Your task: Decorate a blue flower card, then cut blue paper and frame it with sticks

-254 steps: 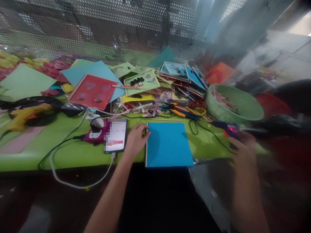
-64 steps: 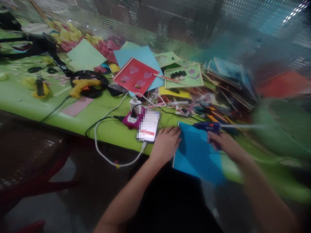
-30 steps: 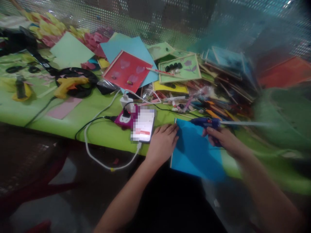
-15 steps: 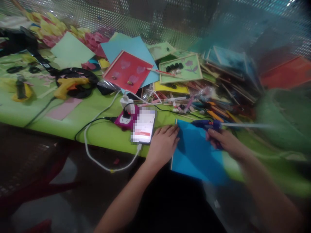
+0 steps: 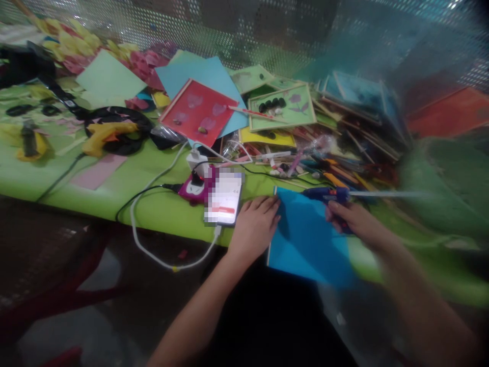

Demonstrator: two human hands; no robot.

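A blue sheet (image 5: 305, 239) lies at the front edge of the green table, with a thin light wooden strip (image 5: 271, 244) along its left side. My left hand (image 5: 256, 221) rests palm down across that strip, fingers close together and pressing on the sheet's edge. My right hand (image 5: 346, 216) is closed around the handle of a dark blue glue gun (image 5: 330, 194). Its nozzle points left over the sheet's top edge, and a long clear glue stick (image 5: 385, 194) sticks out of its back. Beside my left hand lies a lit phone (image 5: 227, 199).
A purple power strip (image 5: 191, 189) with white and black cables sits left of the phone. Behind are a red framed card (image 5: 198, 114), a green framed card (image 5: 296, 109), pencils and sticks. A yellow glue gun (image 5: 99, 140) lies left, a green basin (image 5: 451, 188) right.
The whole view has shifted very slightly. The glue gun in my right hand sits a touch further right relative to the sheet; my left hand keeps its place.
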